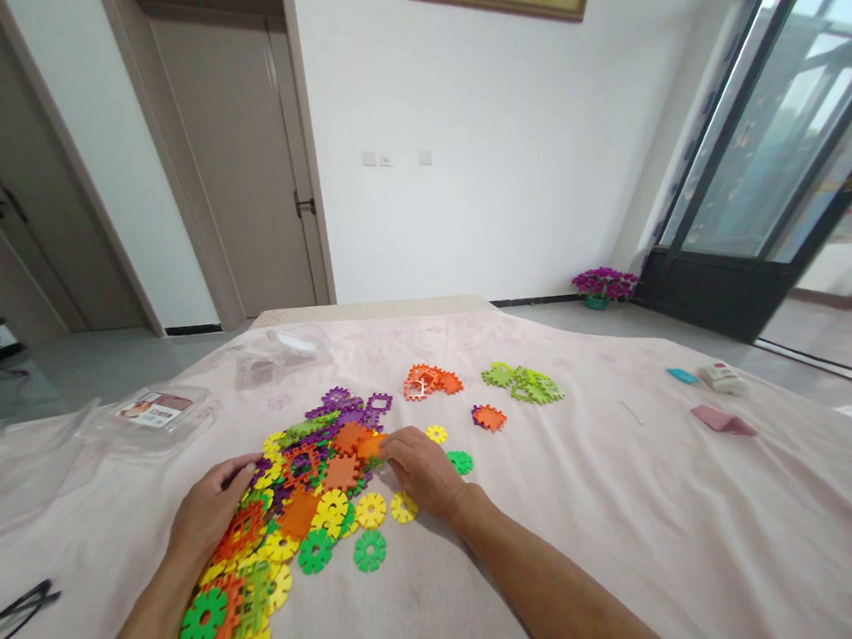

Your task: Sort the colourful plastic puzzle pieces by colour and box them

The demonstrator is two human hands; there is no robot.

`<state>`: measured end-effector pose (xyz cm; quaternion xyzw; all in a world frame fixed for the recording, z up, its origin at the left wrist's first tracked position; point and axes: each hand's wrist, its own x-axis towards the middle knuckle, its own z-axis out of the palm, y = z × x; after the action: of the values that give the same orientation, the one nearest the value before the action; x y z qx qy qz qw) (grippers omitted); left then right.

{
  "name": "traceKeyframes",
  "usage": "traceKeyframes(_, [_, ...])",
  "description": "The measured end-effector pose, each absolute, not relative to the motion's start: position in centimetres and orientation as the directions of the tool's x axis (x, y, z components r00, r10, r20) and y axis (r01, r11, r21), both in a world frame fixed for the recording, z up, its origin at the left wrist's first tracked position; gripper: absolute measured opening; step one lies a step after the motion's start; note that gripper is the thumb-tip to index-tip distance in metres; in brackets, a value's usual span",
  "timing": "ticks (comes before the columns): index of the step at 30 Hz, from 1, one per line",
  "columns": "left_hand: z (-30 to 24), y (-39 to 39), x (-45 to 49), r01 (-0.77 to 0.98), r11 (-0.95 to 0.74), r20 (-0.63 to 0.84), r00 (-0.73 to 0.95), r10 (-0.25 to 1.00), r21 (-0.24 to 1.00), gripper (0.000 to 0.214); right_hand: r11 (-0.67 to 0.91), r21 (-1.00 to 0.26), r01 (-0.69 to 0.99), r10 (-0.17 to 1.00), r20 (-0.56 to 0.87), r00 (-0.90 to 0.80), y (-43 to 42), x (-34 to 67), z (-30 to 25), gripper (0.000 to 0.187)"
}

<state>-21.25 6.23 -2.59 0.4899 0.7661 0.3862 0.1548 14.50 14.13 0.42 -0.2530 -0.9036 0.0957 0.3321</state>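
A heap of flat plastic building pieces lies on the cloth, with yellow notched discs (331,512), green notched discs (205,619), orange toothed squares (341,472) and purple toothed pieces (380,404) mixed together. Against the heap's left side rests my left hand (214,506), loosely curved, its thumb and forefinger apart beside a purple piece. My right hand (423,468) is at the heap's right edge, with thumb and fingers closed on an orange toothed piece (371,447). Its lower fingers are partly hidden.
Beyond the heap lie small groups of orange pieces (443,382) and light green pieces (534,385). Clear plastic containers (153,411) stand at left, near eyeglasses (17,612). A white box (722,378) and pink cloth (723,420) lie at right on the tablecloth (601,503).
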Motion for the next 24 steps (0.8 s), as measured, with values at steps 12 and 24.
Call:
traceKeyframes(12, [-2.3,6.2,-21.2,0.64,0.21,0.156,-0.466,0.871,0.739,0.047,0.365,-0.767,0.528,0.909,0.417,-0.021,19.5,19.7,2.4,0.03])
traceKeyframes(24, [-2.3,6.2,-21.2,0.653,0.205,0.163,-0.457,0.874,0.729,0.047,0.057,-0.55,0.833,0.9,0.39,0.196,21.8,26.8,1.5,0.038])
